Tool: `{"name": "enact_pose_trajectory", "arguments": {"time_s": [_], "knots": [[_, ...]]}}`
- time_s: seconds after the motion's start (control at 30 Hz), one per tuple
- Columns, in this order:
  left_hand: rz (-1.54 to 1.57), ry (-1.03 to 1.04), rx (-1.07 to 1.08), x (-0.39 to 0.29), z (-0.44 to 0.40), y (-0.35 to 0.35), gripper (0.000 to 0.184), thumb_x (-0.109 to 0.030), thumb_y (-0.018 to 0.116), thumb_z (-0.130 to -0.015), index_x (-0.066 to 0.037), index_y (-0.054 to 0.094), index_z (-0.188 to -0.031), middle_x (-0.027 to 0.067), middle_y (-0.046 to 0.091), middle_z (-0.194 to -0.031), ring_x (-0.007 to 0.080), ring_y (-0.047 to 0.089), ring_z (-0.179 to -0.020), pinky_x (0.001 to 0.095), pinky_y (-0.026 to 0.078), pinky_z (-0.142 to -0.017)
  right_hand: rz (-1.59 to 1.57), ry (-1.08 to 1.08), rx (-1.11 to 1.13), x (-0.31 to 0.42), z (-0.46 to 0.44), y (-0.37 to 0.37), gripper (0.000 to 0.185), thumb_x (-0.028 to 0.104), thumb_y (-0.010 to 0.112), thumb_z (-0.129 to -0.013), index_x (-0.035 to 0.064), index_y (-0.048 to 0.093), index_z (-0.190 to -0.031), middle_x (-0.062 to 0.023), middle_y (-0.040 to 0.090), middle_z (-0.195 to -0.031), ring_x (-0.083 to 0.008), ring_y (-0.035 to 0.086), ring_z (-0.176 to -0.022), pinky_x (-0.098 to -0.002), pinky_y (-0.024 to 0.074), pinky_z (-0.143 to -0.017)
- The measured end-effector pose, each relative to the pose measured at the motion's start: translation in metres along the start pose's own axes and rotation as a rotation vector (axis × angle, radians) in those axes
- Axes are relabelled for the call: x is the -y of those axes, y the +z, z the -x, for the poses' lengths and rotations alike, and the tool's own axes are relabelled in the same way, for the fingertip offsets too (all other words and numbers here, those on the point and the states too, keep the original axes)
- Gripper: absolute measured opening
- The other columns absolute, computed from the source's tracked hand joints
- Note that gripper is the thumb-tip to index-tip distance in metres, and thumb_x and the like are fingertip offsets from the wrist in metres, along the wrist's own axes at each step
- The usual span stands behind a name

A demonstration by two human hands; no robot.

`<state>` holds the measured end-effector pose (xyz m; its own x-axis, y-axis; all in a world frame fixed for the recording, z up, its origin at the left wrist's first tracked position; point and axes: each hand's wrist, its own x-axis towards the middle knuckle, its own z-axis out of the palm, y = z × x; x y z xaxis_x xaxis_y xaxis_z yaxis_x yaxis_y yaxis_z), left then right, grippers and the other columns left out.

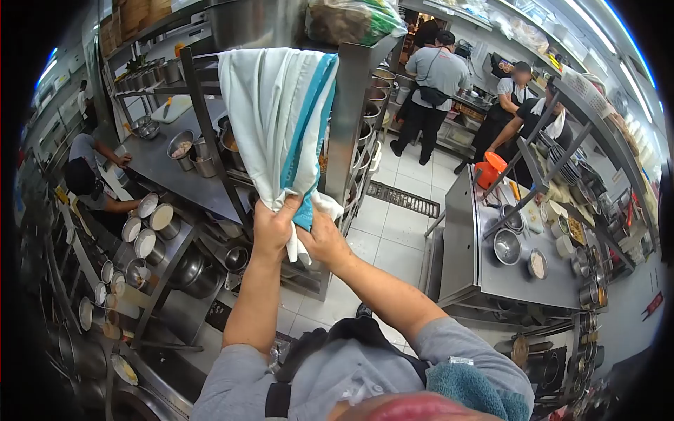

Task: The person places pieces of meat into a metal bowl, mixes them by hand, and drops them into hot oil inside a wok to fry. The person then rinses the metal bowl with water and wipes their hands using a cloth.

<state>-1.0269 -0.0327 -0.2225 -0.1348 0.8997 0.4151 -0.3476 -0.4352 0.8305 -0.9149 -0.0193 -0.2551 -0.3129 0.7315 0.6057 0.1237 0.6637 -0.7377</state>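
Note:
A white cloth with a teal stripe (281, 119) hangs over a metal rail and comes down to my hands. My left hand (275, 228) is closed around its gathered lower part. Right beside it, my right hand (321, 238) also grips the cloth, near the end of the teal stripe. White loose ends stick out below and to the right of my hands. Behind the cloth stands a steel shelf post (345, 126).
On the left, a steel counter (165, 158) carries bowls, with a person (91, 172) beyond it. A steel table (505, 277) with bowls stands at the right. Several people work at the back; one (435, 77) faces away. Tiled floor (382, 235) lies between.

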Motion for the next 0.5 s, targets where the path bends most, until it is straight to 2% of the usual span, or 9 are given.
{"name": "enact_pose_trajectory", "arguments": {"time_s": [0.03,0.17,0.27,0.33,0.37,0.47,0.5], "knots": [[0.006,0.0,-0.012,0.001,-0.001,-0.001,0.031,-0.009,0.061,-0.085,0.005,0.056,-0.113,0.0078,0.062,-0.103,0.0153,0.059,-0.09,0.027,0.045,-0.081,0.038,-0.059,0.003,-0.001,-0.001,-0.001,0.036,0.009,0.051,-0.082,-0.0016,0.047,-0.115,-0.0296,0.059,-0.089,-0.0492,0.054,-0.088,-0.05,0.0436,-0.074],[-0.003,0.001,-0.053,0.003,0.001,0.0,0.033,-0.01,0.061,-0.086,0.004,0.054,-0.115,0.007,0.061,-0.105,0.0147,0.058,-0.091,0.0267,0.044,-0.081,0.03,-0.029,-0.01,0.001,0.007,-0.003,0.036,0.011,0.053,-0.083,-0.0012,0.046,-0.117,-0.0298,0.059,-0.089,-0.0485,0.054,-0.089,-0.0498,0.0437,-0.074],[0.036,-0.022,-0.037,0.009,0.002,-0.008,0.035,-0.011,0.061,-0.087,0.004,0.053,-0.117,0.0071,0.06,-0.107,0.0146,0.057,-0.093,0.0269,0.044,-0.082,0.048,0.089,0.062,-0.015,0.032,-0.003,0.031,0.013,0.054,-0.086,-0.0007,0.05,-0.114,-0.0287,0.06,-0.089,-0.0481,0.055,-0.088,-0.0487,0.0442,-0.074],[0.046,-0.018,-0.017,0.012,0.0,-0.008,0.036,-0.011,0.06,-0.087,0.004,0.052,-0.119,0.0074,0.06,-0.109,0.015,0.057,-0.094,0.0273,0.043,-0.083,0.045,0.119,0.128,-0.018,0.048,-0.006,0.023,0.011,0.051,-0.089,-0.0003,0.057,-0.108,-0.0258,0.062,-0.089,-0.0435,0.059,-0.087,-0.0422,0.0469,-0.074],[0.047,0.002,-0.038,0.011,0.002,-0.007,0.035,-0.011,0.06,-0.088,0.004,0.052,-0.119,0.0075,0.06,-0.109,0.0153,0.057,-0.095,0.0274,0.043,-0.084,0.078,0.15,0.12,-0.011,0.049,-0.009,0.019,0.01,0.05,-0.089,-0.0009,0.06,-0.101,-0.0253,0.061,-0.082,-0.043,0.06,-0.081,-0.0409,0.0474,-0.07],[0.038,0.006,-0.08,0.003,0.005,-0.002,0.035,-0.011,0.059,-0.087,0.004,0.052,-0.119,0.0074,0.059,-0.11,0.0159,0.057,-0.095,0.0275,0.042,-0.086,0.061,0.155,0.168,0.001,0.052,-0.012,0.017,0.01,0.05,-0.089,-0.0013,0.059,-0.099,-0.0255,0.06,-0.079,-0.0428,0.06,-0.077,-0.0405,0.0473,-0.067],[0.035,0.035,-0.081,0.002,0.002,-0.001,0.034,-0.011,0.059,-0.088,0.003,0.053,-0.118,0.0063,0.06,-0.107,0.014,0.056,-0.092,0.0262,0.043,-0.082,0.05,0.057,0.099,-0.004,0.053,-0.007,0.016,0.009,0.051,-0.088,-0.0012,0.059,-0.096,-0.0254,0.059,-0.076,-0.0427,0.059,-0.073,-0.0411,0.0468,-0.064]]}}
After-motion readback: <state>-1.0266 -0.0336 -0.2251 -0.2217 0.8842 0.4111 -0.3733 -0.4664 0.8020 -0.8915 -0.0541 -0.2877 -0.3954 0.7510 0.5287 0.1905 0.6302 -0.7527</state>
